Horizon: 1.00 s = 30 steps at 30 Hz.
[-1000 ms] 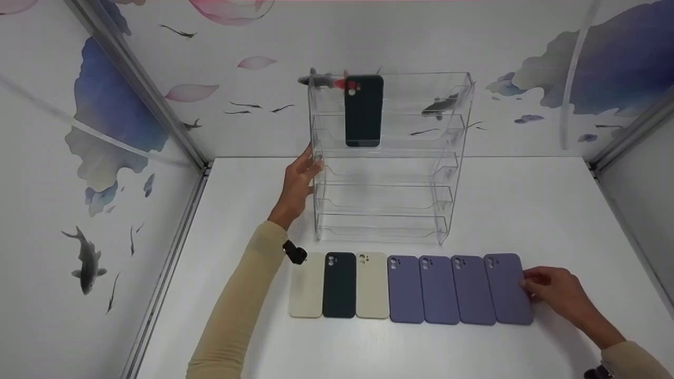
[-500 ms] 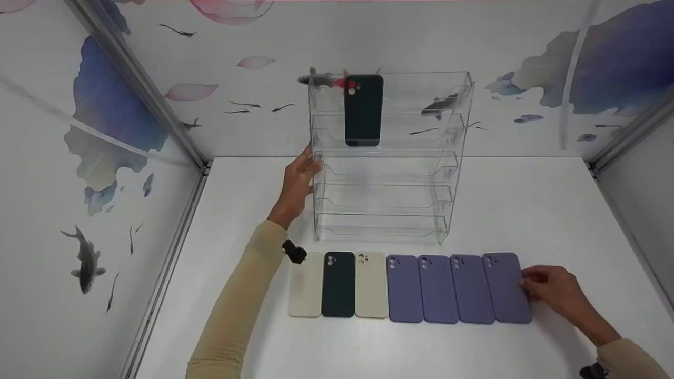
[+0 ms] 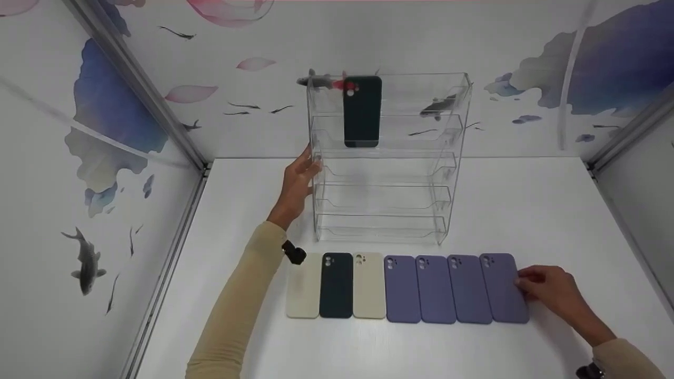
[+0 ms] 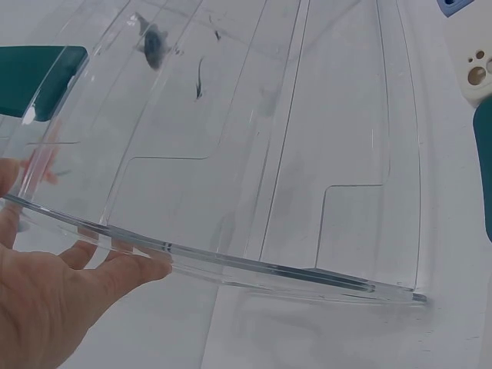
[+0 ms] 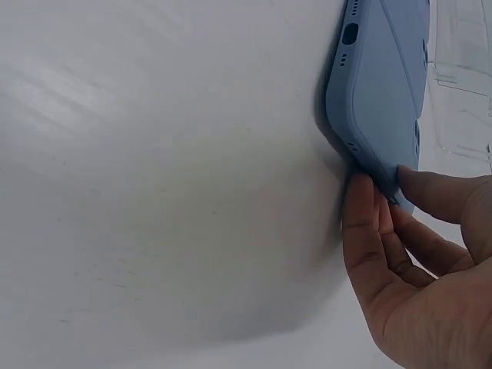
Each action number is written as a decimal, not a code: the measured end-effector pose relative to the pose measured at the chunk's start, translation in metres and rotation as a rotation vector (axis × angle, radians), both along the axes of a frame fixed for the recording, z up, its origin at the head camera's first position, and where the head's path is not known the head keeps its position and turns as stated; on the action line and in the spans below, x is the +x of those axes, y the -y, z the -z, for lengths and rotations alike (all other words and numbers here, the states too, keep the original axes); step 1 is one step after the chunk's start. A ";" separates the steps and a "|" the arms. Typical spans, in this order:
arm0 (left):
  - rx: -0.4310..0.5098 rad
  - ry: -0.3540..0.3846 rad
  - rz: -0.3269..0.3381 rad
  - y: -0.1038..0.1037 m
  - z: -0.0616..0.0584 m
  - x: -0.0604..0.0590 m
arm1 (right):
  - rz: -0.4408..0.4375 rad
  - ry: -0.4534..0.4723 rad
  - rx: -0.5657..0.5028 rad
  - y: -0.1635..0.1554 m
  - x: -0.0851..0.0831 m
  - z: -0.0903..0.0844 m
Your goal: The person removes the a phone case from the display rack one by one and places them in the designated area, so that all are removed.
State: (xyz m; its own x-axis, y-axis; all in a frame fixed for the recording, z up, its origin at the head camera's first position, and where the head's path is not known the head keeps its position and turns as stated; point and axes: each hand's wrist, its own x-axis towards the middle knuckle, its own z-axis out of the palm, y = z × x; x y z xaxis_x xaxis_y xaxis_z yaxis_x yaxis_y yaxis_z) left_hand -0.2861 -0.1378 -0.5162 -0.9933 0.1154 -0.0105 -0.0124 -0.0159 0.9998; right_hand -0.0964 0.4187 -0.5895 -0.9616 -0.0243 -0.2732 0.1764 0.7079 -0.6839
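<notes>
Rightmost purple phone case [image 3: 504, 287], lower right of the head view, pinched at its edge by right hand [image 3: 547, 292]. Seven cases in the row: four purple, two cream, one dark green; an eighth, dark green [image 3: 362, 111], up in the clear acrylic rack [image 3: 387, 158]. Left hand [image 3: 297, 181], fingers straight, pressed against rack's side. No legible writing

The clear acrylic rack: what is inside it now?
The acrylic rack holds one dark green phone case, upright on its top shelf. The three lower shelves show nothing inside; no shelf is covered.
</notes>
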 end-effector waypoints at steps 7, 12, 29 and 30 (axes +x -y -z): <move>0.043 -0.012 0.009 0.000 0.000 0.000 | 0.025 -0.072 0.020 -0.004 -0.004 -0.010; 0.032 -0.001 0.003 0.000 0.000 0.001 | 0.038 -0.182 -0.010 -0.004 -0.011 -0.020; 0.009 0.007 -0.001 -0.001 -0.001 0.000 | -0.008 -0.327 -0.068 0.014 -0.037 -0.057; 0.006 0.010 -0.004 -0.001 -0.001 0.000 | -0.012 -0.341 -0.067 0.015 -0.039 -0.060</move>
State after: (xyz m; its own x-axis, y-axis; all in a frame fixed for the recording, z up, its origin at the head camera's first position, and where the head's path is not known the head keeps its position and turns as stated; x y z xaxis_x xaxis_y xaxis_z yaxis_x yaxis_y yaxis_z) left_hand -0.2859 -0.1368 -0.5149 -0.9936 0.1112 -0.0200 -0.0226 -0.0217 0.9995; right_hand -0.1354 0.4042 -0.5296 -0.9968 -0.0436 0.0668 -0.0789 0.6598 -0.7473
